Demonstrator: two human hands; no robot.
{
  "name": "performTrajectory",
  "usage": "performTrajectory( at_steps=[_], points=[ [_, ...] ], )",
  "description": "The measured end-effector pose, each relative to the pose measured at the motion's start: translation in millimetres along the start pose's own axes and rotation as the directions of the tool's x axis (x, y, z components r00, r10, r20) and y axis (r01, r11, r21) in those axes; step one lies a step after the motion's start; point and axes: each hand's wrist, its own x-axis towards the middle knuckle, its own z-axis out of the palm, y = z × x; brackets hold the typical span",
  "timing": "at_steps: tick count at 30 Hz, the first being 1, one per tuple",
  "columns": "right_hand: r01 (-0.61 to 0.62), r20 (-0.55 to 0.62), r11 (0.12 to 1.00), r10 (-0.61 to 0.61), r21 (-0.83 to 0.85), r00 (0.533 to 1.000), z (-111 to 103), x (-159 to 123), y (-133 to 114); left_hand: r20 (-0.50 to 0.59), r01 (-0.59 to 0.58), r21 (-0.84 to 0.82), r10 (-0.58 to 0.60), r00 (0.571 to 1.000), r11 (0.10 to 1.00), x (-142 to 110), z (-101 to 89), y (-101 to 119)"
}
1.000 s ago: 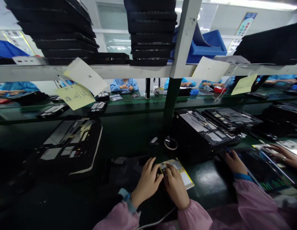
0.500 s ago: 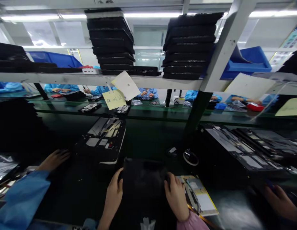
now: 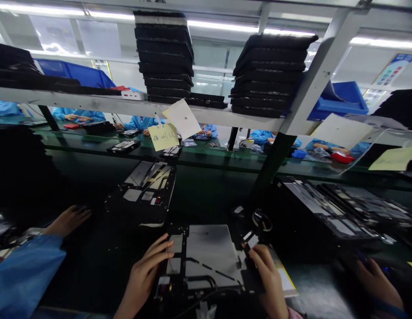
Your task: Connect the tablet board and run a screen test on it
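Note:
In front of me is a flat black electronic panel, like an opened tablet [image 3: 209, 243], with a large silver plate, pale pads and dark cables facing up. My left hand [image 3: 142, 270] is at its left edge, with its fingers lying over the pale pads and the thumb hidden. My right hand [image 3: 267, 272] is closed round the right edge, its fingertips by a small silver-white piece [image 3: 251, 240] at the upper right corner. Clear tape [image 3: 206, 309] shows below the panel. Partly behind my right hand lies a yellow-edged flat part [image 3: 285, 279].
Similar panels are stacked at left [image 3: 148, 181] and right [image 3: 325, 208]. A tape roll [image 3: 262, 220] lies between. Co-workers' hands reach in from the left [image 3: 68, 220] and right [image 3: 375, 281]. Overhead, a shelf [image 3: 212, 108] carries black stacks [image 3: 164, 57] and a blue bin [image 3: 342, 99].
The panel has been turned from its plain black face to the side with the silver plate and cables. My hands remain at its two sides. The view has shifted slightly.

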Motion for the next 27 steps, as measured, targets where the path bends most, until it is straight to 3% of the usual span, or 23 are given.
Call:
performTrajectory(
  at_steps=[5, 9, 14, 18, 23, 25, 27],
  points=[
    [0.246, 0.129, 0.915, -0.215, -0.321, 0.968, 36.8, -15.4, 24.3, 0.142, 0.093, 0.108, -0.108, 0.984, 0.990, 14.3, 22.2, -42.3],
    [0.301, 0.202, 0.843, -0.233, -0.446, 0.951, 38.1, -13.0, 28.5, 0.195, 0.155, 0.144, -0.182, 0.964, 0.977, 14.7, 27.5, -49.9],
    [0.281, 0.245, 0.860, -0.190, -0.425, 0.951, 49.0, -7.7, -2.2, 0.070, 0.373, -0.001, -0.372, 0.926, 0.928, 7.9, 25.7, -43.7],
    [0.318, 0.306, 0.896, -0.223, -0.309, 0.925, 80.1, -5.5, -33.2, 0.060, 0.557, -0.250, -0.561, 0.825, 0.792, -2.9, 28.7, -30.6],
    [0.323, 0.356, 0.924, -0.237, -0.204, 0.904, 93.4, 2.7, -46.3, 0.071, 0.593, -0.593, -0.698, 0.712, 0.545, -1.8, 26.8, -13.8],
    [0.386, 0.379, 0.904, -0.298, -0.182, 0.876, 89.1, 6.2, -47.2, 0.140, 0.600, -0.677, -0.725, 0.674, 0.427, 4.9, 23.8, -7.9],
    [0.453, 0.373, 0.872, -0.363, -0.187, 0.854, 85.5, 7.6, -48.3, 0.267, 0.643, -0.679, -0.697, 0.665, 0.353, 10.8, 23.2, -2.0]
  ],
)
